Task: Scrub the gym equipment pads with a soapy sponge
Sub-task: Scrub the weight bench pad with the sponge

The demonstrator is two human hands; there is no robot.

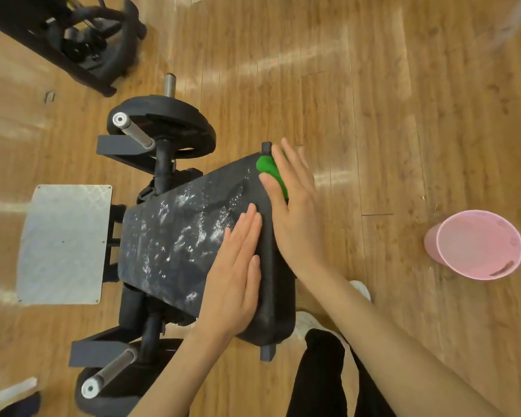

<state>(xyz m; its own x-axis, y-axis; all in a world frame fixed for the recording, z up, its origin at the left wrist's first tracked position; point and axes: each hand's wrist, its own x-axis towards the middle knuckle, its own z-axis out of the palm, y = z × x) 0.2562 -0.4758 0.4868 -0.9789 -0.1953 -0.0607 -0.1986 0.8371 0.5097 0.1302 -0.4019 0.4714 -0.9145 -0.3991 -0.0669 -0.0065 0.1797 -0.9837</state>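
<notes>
A black pad (175, 236) of a gym machine lies below me, streaked with white soap foam. My right hand (295, 206) presses a green sponge (268, 170) against the pad's far right corner, fingers stretched over it so only part of the sponge shows. My left hand (238, 266) lies flat on the pad's near right part, fingers together, holding nothing.
A pink bucket (475, 245) stands on the wooden floor to the right. A grey metal footplate (63, 242) sits left of the pad. Black weight plates (169, 127) on steel pegs flank the machine. Another dark machine (82, 40) is at top left. My legs are at the bottom.
</notes>
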